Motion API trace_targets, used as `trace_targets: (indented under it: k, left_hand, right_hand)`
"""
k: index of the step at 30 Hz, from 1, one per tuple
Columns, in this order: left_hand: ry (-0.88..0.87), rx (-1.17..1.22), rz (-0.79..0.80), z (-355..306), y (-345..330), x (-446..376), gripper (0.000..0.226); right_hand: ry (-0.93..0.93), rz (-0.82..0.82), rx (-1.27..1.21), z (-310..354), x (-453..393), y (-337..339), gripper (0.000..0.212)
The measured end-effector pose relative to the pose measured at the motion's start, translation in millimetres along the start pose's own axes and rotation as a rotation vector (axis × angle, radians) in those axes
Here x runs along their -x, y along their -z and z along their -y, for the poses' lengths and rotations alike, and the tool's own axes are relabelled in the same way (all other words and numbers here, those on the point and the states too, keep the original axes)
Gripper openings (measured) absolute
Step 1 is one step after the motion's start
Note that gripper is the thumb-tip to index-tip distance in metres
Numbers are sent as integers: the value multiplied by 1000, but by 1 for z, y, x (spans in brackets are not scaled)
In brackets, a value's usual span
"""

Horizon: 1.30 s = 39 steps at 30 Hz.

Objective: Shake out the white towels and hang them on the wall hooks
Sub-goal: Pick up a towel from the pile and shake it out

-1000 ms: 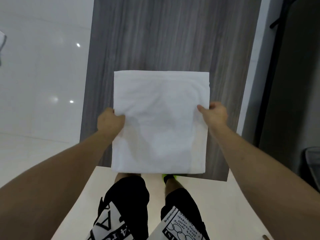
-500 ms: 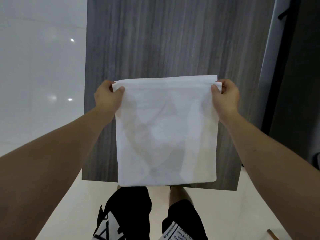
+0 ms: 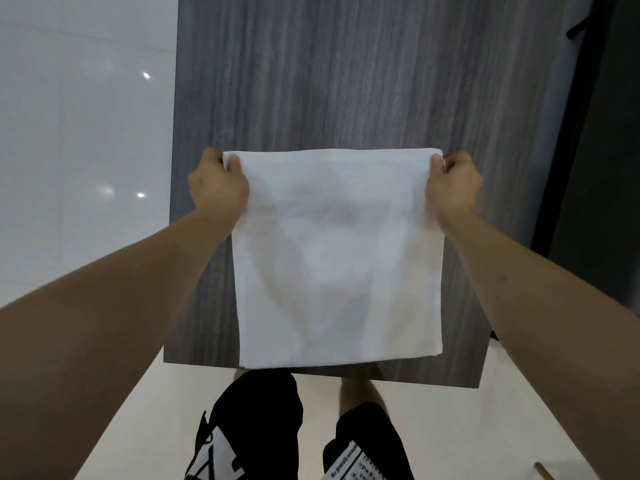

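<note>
Since a second ago I've shifted my grip from the sides of the white towel (image 3: 337, 258) to its top corners; it hangs flat before the grey wood panel (image 3: 346, 81). My left hand (image 3: 219, 187) and right hand (image 3: 453, 185) each pinch a corner.

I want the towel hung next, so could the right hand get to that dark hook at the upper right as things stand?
Probably not yet. The right hand pinches a top corner of the white towel, as does the left hand, and the dark hook sits well above and to the right. Nothing blocks the way.
</note>
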<state>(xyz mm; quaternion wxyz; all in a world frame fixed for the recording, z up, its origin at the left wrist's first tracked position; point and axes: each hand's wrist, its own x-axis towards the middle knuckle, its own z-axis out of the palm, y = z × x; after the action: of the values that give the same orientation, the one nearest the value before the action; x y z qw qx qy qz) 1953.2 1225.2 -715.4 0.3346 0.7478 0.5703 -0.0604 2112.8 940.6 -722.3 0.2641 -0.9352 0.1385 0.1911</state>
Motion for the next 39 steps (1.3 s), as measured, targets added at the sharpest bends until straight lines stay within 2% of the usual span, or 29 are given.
trace_targets:
  k: [2,3,6,7,9,11,12,15,18,19,21,24,26,27,28,30,31,32,34,36,39]
  left_hand:
    - [-55,-17,-53,1,-1,2,25]
    - [-117,-64,-86,3,-1,6,30]
    - [-352,-267,-139,15,-5,30,45]
    - [-434,-314,-110,20,-7,42,46]
    - [-612,-380,28,32,-16,68,46]
    - [-748,-479,221,50,-27,92,55]
    - [-775,-562,307,61,-32,99,67]
    - [-812,-717,411,88,-39,100,93]
    - [-800,-737,408,89,-41,98,98]
    - [-773,-742,391,87,-42,103,98]
    - [-748,-732,327,89,-45,124,91]
    - [-870,-599,322,104,-42,178,63]
    - [-1011,-424,306,130,-43,213,38]
    - [-1037,-386,293,146,-45,228,33]
    - [-1023,-395,303,161,-47,241,37]
    - [-958,-557,347,188,-54,262,64]
    - [-942,-657,356,198,-58,271,75]
    - [-938,-724,334,205,-63,279,76]
    - [-947,-733,223,209,-74,287,53]
    - [-946,-713,140,204,-79,287,32]
    - [-935,-756,228,193,-69,289,22]
  right_hand:
    - [-45,-62,-18,2,7,-2,29]
    - [-5,-111,18,3,14,-1,31]
    - [324,-274,226,-4,55,-4,38]
    - [440,-255,251,-8,73,-8,39]
    - [610,-40,330,-24,106,-20,44]
    - [661,236,562,-45,124,-32,62]
    - [672,308,659,-57,124,-35,69]
    - [680,322,755,-78,104,-31,78]
    - [493,263,713,-82,92,-23,84]
    - [463,220,699,-83,99,-23,83]
    - [522,178,626,-90,130,-24,77]
    - [818,353,590,-126,195,-26,68]
    - [990,500,720,-160,228,-30,84]
    - [1042,524,806,-175,236,-32,97]
    - [1067,515,877,-186,241,-35,109]
    - [1061,478,951,-200,246,-38,115]
    - [1062,454,953,-203,250,-40,106]
    - [1070,424,938,-207,252,-42,94]
    - [1065,395,880,-217,257,-43,83]
    - [1042,403,829,-225,263,-38,82]
    - [964,485,817,-226,279,-27,74]
